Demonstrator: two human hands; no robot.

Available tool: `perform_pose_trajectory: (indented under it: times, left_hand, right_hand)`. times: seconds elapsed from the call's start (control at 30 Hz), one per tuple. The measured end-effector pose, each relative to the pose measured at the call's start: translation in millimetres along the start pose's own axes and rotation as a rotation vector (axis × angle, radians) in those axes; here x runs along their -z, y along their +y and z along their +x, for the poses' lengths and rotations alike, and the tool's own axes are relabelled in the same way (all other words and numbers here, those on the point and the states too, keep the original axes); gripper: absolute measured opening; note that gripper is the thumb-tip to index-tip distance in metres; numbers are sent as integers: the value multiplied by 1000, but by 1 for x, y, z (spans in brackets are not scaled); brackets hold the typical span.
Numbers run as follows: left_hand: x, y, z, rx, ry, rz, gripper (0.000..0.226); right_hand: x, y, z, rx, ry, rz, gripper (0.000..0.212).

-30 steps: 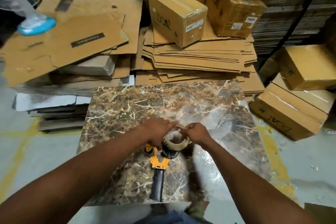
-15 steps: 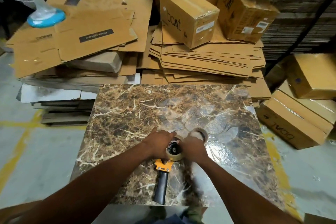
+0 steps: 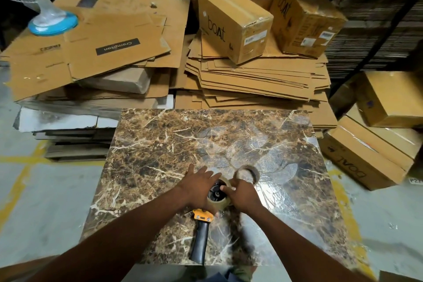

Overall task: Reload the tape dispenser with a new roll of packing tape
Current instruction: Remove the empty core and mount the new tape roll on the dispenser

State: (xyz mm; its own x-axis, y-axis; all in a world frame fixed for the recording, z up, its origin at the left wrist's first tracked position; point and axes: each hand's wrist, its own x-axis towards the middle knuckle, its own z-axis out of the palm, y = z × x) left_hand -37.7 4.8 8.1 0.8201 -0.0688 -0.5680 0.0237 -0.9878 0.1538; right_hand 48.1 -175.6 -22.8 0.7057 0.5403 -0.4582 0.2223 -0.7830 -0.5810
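Comparing w/ a sec ago, we see the new tape roll (image 3: 219, 197) now seated on the tape dispenser (image 3: 202, 215) hub, not held above it; the empty core (image 3: 247, 173) lies just beside on the surface (image 3: 160, 155). So loading looks nearly done; threading prob. next. Left hand (image 3: 198, 186) lies flat over the dispenser head, fingers spread, steadying. Right hand (image 3: 242, 193) presses the roll's side, fingers curled against it, thumb on the rim.

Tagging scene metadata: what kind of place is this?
Likely a packing or warehouse area: stacks of flattened cardboard, sealed shipping cartons with labels, and painted yellow lines on a concrete floor. Work happens on a marble-patterned slab.
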Motion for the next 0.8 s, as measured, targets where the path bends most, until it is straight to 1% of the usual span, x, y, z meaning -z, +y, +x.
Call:
perform_pose_trajectory:
  times: [0.1,0.13,0.2,0.27,0.37,0.43,0.5,0.63,0.8]
  left_hand:
    - [-2,1,0,-10,42,23,128]
    - [-2,0,0,-2,42,9,129]
    - [1,-4,0,27,37,-25,135]
    - [6,-9,-1,37,36,-20,135]
    - [14,-14,-1,39,21,-67,114]
    - [20,-15,1,43,-15,-66,101]
    - [23,-15,2,42,-46,-45,93]
    - [20,-8,1,4,-23,10,97]
    - [17,4,0,-13,16,73,109]
  right_hand:
    - [5,3,-1,233,11,-268,92]
    - [9,3,0,294,-13,-355,102]
    - [18,-2,4,354,-82,-463,111]
    - [25,-12,5,371,-122,-525,110]
    - [26,-26,6,405,-145,-629,97]
    - [25,-30,6,399,-164,-648,90]
    - [25,-30,6,398,-182,-653,87]
    - [27,-27,4,428,-194,-699,89]
    - [26,-15,-4,454,-159,-737,95]
